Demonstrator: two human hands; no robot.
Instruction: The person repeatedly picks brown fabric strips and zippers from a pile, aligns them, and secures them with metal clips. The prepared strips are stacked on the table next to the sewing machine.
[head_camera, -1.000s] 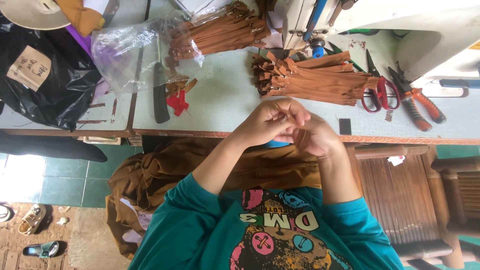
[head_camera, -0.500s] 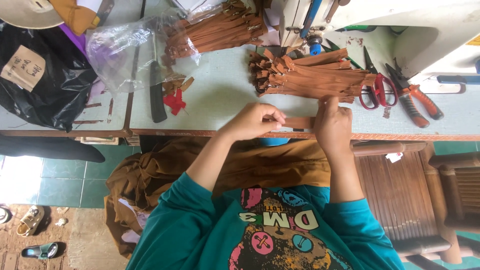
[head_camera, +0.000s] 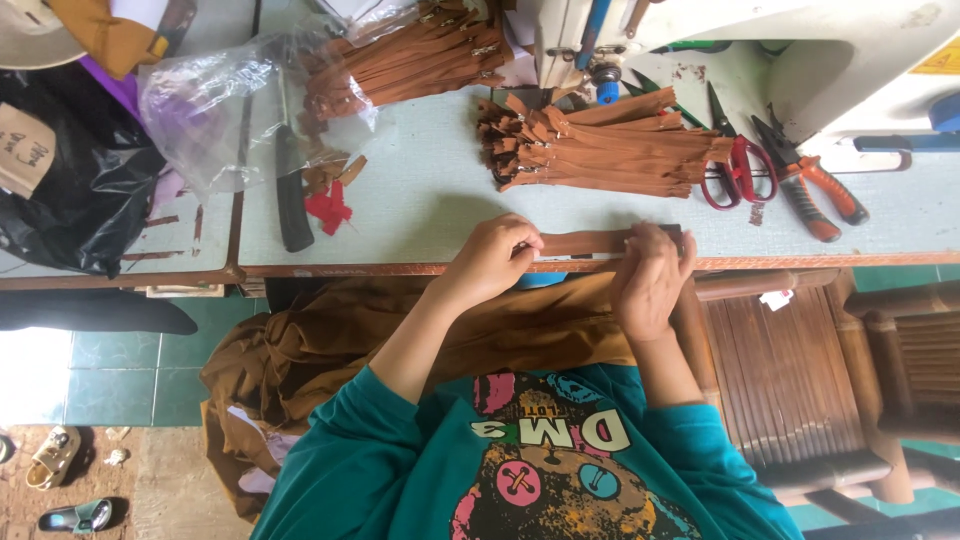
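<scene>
A brown zipper strip (head_camera: 585, 242) lies stretched flat along the front edge of the pale green table (head_camera: 430, 200). My left hand (head_camera: 492, 255) pinches its left end. My right hand (head_camera: 650, 275) presses down on its right end, fingers curled over the dark tip. A stack of matching brown zippers (head_camera: 600, 150) lies just beyond my hands. More zippers stick out of a clear plastic bag (head_camera: 250, 100) at the back left. Brown cloth (head_camera: 330, 345) is bunched on my lap under the table edge.
Red-handled scissors (head_camera: 735, 172) and orange-handled pliers (head_camera: 818, 188) lie at the right, beside a white sewing machine (head_camera: 760, 40). A black-handled knife (head_camera: 293, 205) and red scraps (head_camera: 328, 207) lie at the left. A black bag (head_camera: 70, 195) sits far left, a wooden chair (head_camera: 790, 370) at my right.
My hands were clasped together over the zipper above the table edge. They have moved apart, laying the zipper out flat along the edge.
</scene>
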